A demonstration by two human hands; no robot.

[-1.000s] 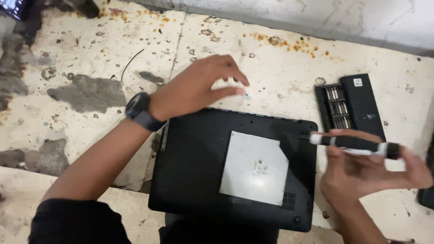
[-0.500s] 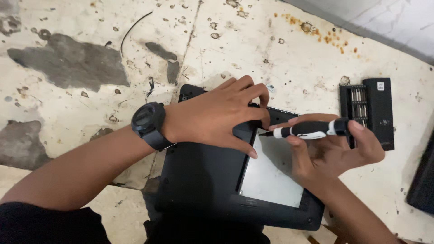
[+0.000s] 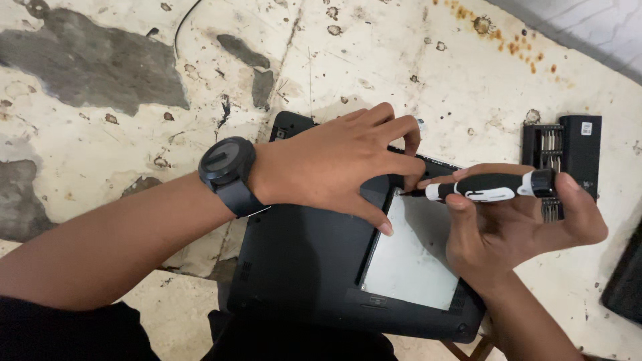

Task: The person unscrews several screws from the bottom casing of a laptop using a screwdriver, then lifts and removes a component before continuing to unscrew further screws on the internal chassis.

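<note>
A black laptop (image 3: 301, 267) lies upside down on the stained white table (image 3: 100, 134), with a silver rectangular panel (image 3: 414, 261) set in its underside. My left hand (image 3: 334, 167), with a dark watch (image 3: 227, 170) on the wrist, rests flat on the laptop's back; its fingertips pinch at the far edge beside the panel's corner. My right hand (image 3: 515, 227) grips a black and white screwdriver (image 3: 488, 188) held level, its tip at the panel's far left corner, right by my left fingertips.
An open black case of screwdriver bits (image 3: 568, 157) lies on the table to the right. Another dark object (image 3: 625, 281) shows at the right edge. A thin black cable (image 3: 184, 20) lies at the far left. A grey wall (image 3: 602, 27) runs along the far right.
My left hand came down from the laptop's far edge onto its back. My right hand brought the screwdriver leftward until its tip reached the panel's corner. The view moved closer.
</note>
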